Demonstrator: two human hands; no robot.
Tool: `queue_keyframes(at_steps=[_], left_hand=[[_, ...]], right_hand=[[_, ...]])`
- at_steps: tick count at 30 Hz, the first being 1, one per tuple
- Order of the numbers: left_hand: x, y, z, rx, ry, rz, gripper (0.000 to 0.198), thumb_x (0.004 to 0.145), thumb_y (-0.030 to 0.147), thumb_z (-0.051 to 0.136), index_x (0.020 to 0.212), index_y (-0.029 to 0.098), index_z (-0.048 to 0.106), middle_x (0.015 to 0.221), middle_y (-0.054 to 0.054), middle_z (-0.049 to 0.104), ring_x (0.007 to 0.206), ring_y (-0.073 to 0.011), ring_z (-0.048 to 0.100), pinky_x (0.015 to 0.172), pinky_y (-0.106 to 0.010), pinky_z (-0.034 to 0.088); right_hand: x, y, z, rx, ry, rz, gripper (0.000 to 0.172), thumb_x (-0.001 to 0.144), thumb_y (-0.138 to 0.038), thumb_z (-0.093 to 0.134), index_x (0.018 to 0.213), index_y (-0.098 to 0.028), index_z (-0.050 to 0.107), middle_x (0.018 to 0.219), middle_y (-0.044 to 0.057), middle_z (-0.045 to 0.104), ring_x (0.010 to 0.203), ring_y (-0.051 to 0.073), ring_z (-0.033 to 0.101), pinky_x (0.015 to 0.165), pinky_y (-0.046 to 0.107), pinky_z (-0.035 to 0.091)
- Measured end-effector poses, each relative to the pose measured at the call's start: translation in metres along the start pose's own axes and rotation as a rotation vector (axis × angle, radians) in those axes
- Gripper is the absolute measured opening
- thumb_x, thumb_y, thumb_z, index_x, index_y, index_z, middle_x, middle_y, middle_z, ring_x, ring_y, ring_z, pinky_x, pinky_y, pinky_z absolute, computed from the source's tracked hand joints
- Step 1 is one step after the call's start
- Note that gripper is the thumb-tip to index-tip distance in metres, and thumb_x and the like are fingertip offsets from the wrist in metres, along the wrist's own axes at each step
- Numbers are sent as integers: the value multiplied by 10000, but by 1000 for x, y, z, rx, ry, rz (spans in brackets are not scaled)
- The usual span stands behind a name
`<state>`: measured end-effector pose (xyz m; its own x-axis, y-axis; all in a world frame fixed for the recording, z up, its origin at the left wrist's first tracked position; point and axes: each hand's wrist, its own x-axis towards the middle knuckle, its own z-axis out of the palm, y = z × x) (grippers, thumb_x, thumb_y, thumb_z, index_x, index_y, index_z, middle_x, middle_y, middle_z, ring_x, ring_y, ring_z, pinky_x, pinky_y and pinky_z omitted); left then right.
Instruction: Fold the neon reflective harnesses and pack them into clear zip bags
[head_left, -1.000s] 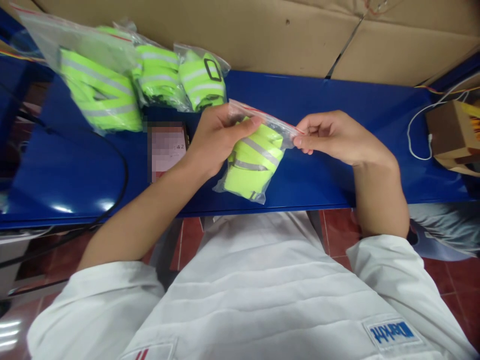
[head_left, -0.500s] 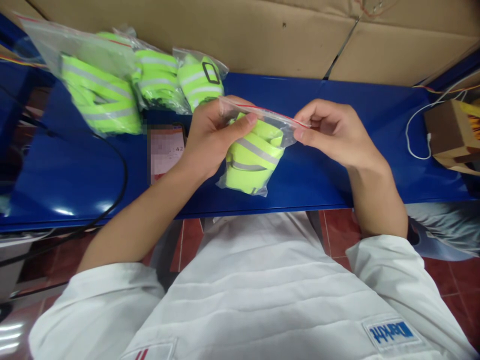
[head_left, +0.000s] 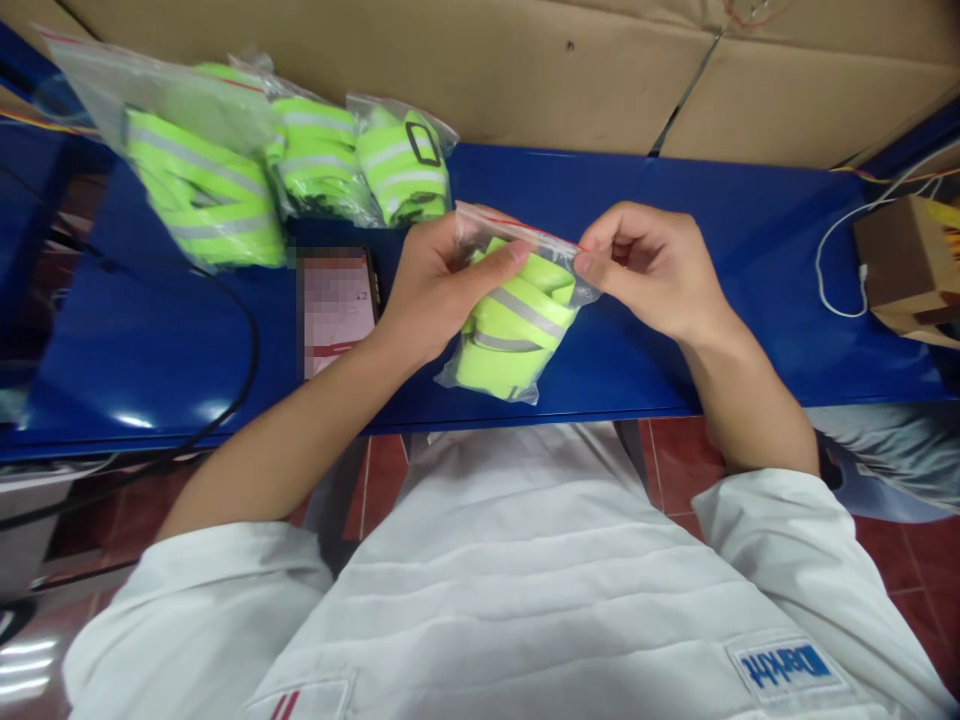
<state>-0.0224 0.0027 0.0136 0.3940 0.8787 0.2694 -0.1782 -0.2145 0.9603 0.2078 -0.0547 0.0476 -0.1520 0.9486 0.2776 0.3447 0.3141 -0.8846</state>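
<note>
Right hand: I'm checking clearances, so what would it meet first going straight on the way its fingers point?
The clear bag, whose upper corner the right hand pinches; beyond that, probably the left hand, though depth is uncertain from this view.

At the centre, the clear, red-edged plastic bag looks thin, crinkled and glossy; the folded neon-yellow cloth strap inside looks smooth, its flat grey stripes satiny. The broad blue tabletop shines like painted metal. Across the top, brown cardboard sheeting looks matt; below, the white cloth shirt is matt and creased.
</note>
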Motion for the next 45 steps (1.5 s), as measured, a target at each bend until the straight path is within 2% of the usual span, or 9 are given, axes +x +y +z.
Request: queue_keyframes(at_steps=[5, 9, 16, 21, 32, 37, 40, 43, 45], left_hand=[[0, -3, 1, -17, -7, 42, 298, 806, 544, 915, 921, 293, 804, 899, 29, 761, 808, -145, 683, 714, -334, 538], [-3, -3, 4, 33, -8, -20, 345, 818, 574, 890, 917, 258, 791, 877, -1, 756, 837, -183, 727, 703, -324, 574], [-4, -6, 6, 50, -12, -42, 309, 842, 526, 878, 915, 245, 774, 862, -13, 750, 837, -194, 739, 684, -292, 579], [-3, -11, 7, 79, -74, 22, 332, 898, 558, 817, 917, 233, 755, 870, -17, 734, 842, -171, 724, 706, -273, 569], [-7, -12, 14, 146, -63, 175, 430, 946, 628, 725, 866, 205, 731, 836, -10, 689, 843, -151, 690, 751, -255, 552], [-9, -9, 14, 240, -42, 137, 600, 1027, 710, 502, 866, 179, 731, 714, -7, 633, 709, -135, 638, 632, -236, 501], [-8, -7, 14, 205, 6, 121, 613, 1020, 721, 507, 880, 177, 751, 733, -20, 666, 686, -138, 639, 605, -237, 493], [2, -13, 9, 145, 110, 106, 665, 1041, 749, 389, 1077, 205, 770, 978, -70, 763, 858, -177, 727, 729, -267, 577], [11, -20, 3, 206, 127, 143, 754, 1048, 772, 231, 1310, 246, 704, 1193, -93, 758, 1040, -194, 744, 862, -289, 606]], right_hand=[[-1, 1, 5, -104, 48, -36, 437, 835, -607, 874, 832, -220, 670, 769, 22, 596, 693, 140, 496, 629, 323, 442], [-4, 2, 9, -90, 41, 33, 452, 820, -654, 861, 886, -243, 685, 811, 33, 613, 778, 189, 568, 665, 341, 499], [-5, 3, 12, -79, 32, -17, 435, 882, -660, 799, 889, -236, 706, 811, 36, 611, 754, 174, 562, 700, 341, 521], [-2, 9, 15, -108, 44, -66, 460, 875, -673, 799, 884, -221, 711, 762, 20, 601, 701, 146, 528, 649, 299, 488], [0, 15, 22, -65, 19, -160, 420, 872, -594, 841, 861, -193, 716, 727, -13, 601, 632, 90, 484, 589, 258, 384], [3, 19, 18, 52, 39, -66, 420, 843, -594, 866, 841, -194, 737, 695, -16, 597, 577, 75, 461, 512, 234, 344], [6, 17, 11, 185, 3, 26, 434, 814, -611, 883, 932, -208, 774, 790, -1, 666, 628, 83, 548, 529, 214, 431], [9, 20, 6, 331, -87, 188, 563, 756, -646, 910, 1118, -233, 784, 969, 25, 733, 776, 127, 668, 638, 237, 579], [13, 27, 2, 380, -134, 296, 590, 713, -632, 944, 1100, -214, 792, 1022, 50, 756, 857, 161, 709, 716, 269, 632]])
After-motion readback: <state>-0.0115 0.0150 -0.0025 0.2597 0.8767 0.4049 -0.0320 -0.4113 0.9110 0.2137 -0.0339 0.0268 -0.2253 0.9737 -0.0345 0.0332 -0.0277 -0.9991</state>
